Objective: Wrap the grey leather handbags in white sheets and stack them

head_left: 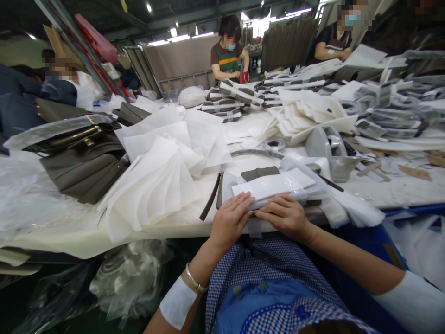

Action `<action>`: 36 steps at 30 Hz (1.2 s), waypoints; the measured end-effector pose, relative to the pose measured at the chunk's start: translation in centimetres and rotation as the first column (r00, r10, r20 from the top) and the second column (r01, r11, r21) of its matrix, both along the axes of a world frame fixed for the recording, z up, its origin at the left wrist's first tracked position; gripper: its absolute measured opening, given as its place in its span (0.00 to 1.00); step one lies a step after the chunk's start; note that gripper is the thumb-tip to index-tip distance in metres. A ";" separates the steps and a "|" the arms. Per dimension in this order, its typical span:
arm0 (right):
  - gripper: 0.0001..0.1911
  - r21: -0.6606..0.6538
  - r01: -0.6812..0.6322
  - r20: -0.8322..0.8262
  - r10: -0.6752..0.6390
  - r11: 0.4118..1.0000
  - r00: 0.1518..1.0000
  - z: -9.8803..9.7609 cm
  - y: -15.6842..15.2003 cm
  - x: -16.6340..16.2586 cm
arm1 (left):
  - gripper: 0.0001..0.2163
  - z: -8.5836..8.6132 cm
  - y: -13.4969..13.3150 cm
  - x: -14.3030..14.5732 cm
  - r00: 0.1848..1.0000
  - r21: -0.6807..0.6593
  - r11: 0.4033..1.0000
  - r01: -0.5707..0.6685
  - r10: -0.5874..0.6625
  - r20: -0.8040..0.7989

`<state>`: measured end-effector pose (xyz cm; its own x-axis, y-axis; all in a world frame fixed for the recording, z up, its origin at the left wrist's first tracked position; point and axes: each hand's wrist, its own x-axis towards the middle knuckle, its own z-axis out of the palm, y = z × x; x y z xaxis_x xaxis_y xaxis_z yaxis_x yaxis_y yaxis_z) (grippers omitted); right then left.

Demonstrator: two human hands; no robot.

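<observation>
In front of me at the table edge lies a dark grey-green handbag (260, 173), partly covered in clear plastic wrap (259, 203). A white foam sheet (274, 184) rests on it under the plastic. My left hand (232, 219) is bent over the near edge of the wrap, fingers on top and thumb below. Close beside it, my right hand (287, 217) pinches the same edge, its fingertips almost touching the left thumb. A dark strap (210, 197) sticks out to the left of the bag. The fingers hide part of the wrap's edge.
Fanned white foam sheets (146, 190) lie to the left, beside a dark handbag (86, 167). A tape dispenser (330, 153) stands to the right. Wrapped straps (392, 123) and more sheets (309, 111) are piled behind. A co-worker (227, 51) stands across the table.
</observation>
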<state>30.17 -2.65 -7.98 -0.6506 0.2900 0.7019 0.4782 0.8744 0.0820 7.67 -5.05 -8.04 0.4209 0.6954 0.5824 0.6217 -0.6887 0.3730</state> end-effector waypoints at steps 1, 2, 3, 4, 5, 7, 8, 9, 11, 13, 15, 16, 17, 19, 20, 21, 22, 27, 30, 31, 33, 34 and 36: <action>0.15 0.004 0.002 0.002 -0.002 1.000 1.000 -0.1 0.0 0.1 | 0.18 -0.3 0.2 0.0 1.000 0.041 0.999 -0.008 0.008 -0.006; 0.15 0.013 0.003 0.006 -0.004 1.000 1.000 -0.2 0.0 0.2 | 0.17 -0.7 0.3 0.1 1.000 0.078 0.997 -0.012 0.013 -0.018; 0.15 0.023 0.004 0.015 -0.004 1.000 1.000 -0.2 0.0 0.4 | 0.17 -0.9 0.4 0.1 0.999 0.107 0.994 -0.014 0.017 -0.030; 0.15 0.032 0.002 0.027 -0.003 0.999 1.000 -0.3 -0.2 0.6 | 0.18 -1.1 0.5 0.1 0.999 0.129 0.992 -0.015 0.021 -0.040; 0.15 0.037 0.000 0.042 -0.002 0.999 0.999 -0.4 -0.4 1.0 | 0.18 -1.2 0.5 0.1 0.999 0.145 0.989 -0.018 0.025 -0.046; 0.17 0.045 -0.017 0.085 0.013 0.999 0.996 -0.7 -1.0 1.6 | 0.18 -1.2 0.4 0.0 0.998 0.162 0.987 -0.017 0.026 -0.052; 0.17 0.047 -0.026 0.114 0.021 0.999 0.993 -1.0 -1.3 2.0 | 0.18 -1.2 0.4 0.0 0.998 0.163 0.986 -0.017 0.026 -0.052; 0.18 0.049 -0.031 0.145 0.024 0.998 0.989 -1.3 -1.6 2.2 | 0.18 -1.2 0.4 0.0 0.998 0.163 0.987 -0.017 0.026 -0.052; 0.20 0.059 -0.024 0.190 0.012 0.998 0.982 -2.2 -2.0 2.4 | 0.18 -1.2 0.3 0.0 0.999 0.157 0.987 -0.020 0.027 -0.047; 0.22 0.073 -0.005 0.189 -0.009 0.997 0.982 -3.1 -2.2 2.2 | 0.18 -1.3 0.4 0.0 0.999 0.150 0.988 -0.022 0.029 -0.041; 0.23 0.093 -0.007 0.151 -0.007 0.996 0.988 -3.9 -2.0 1.8 | 0.19 -1.3 0.4 0.0 0.999 0.148 0.989 -0.019 0.025 -0.039; 0.23 0.096 -0.016 0.134 0.003 0.995 0.991 -4.2 -1.8 1.6 | 0.19 -1.3 0.4 0.0 0.999 0.148 0.989 -0.016 0.022 -0.040; 0.23 0.093 -0.029 0.121 0.018 0.995 0.992 -4.4 -1.6 1.4 | 0.19 -1.3 0.4 0.0 0.999 0.145 0.989 -0.014 0.020 -0.044; 0.21 0.079 -0.064 0.103 0.055 0.995 0.993 -4.4 -1.3 1.0 | 0.19 -1.3 0.4 -0.1 0.998 0.138 0.990 -0.010 0.018 -0.054; 0.19 0.076 -0.085 0.093 0.078 0.993 0.993 -4.3 -1.2 0.9 | 0.19 -1.3 0.3 -0.1 0.998 0.133 0.991 -0.010 0.018 -0.060; 0.17 0.074 -0.109 0.084 0.102 0.991 0.991 -4.1 -1.2 0.8 | 0.19 -1.3 0.3 -0.1 0.998 0.129 0.992 -0.010 0.019 -0.066; 0.14 0.073 -0.134 0.077 0.128 0.988 0.989 -3.8 -1.4 0.7 | 0.20 -1.4 0.4 -0.1 0.997 0.126 0.992 -0.011 0.021 -0.073; 0.12 -0.018 -0.202 0.065 0.203 0.979 0.977 -2.4 -2.4 0.4 | 0.21 -1.5 0.3 0.1 0.997 0.168 0.985 -0.024 0.036 -0.066; 0.12 -0.081 -0.227 0.030 0.230 0.970 0.973 -1.9 -3.0 0.1 | 0.20 -1.7 0.1 0.4 0.995 0.211 0.974 -0.083 0.091 -0.031; 0.12 -0.106 -0.228 0.007 0.230 0.968 0.973 -1.8 -3.3 0.0 | 0.19 -1.8 0.0 0.5 0.993 0.221 0.969 -0.106 0.114 -0.023; 0.14 -0.167 -0.214 -0.048 0.209 0.962 0.977 -1.6 -3.8 -0.3 | 0.19 -2.0 -0.1 0.7 0.988 0.235 0.962 -0.142 0.151 -0.022; 0.14 -0.200 -0.205 -0.078 0.193 0.958 0.978 -1.5 -4.2 -0.4 | 0.19 -2.2 -0.1 0.7 0.986 0.235 0.960 -0.154 0.165 -0.025; 0.15 -0.256 -0.192 -0.128 0.164 0.947 0.978 -1.2 -4.8 -0.6 | 0.20 -2.6 -0.1 0.7 0.983 0.232 0.957 -0.171 0.182 -0.026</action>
<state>29.57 -7.50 -9.22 -0.6363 0.3611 0.6817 0.3060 0.9293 -0.2067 8.41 -5.11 -10.59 0.3338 0.6121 0.7169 0.7540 -0.6298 0.1866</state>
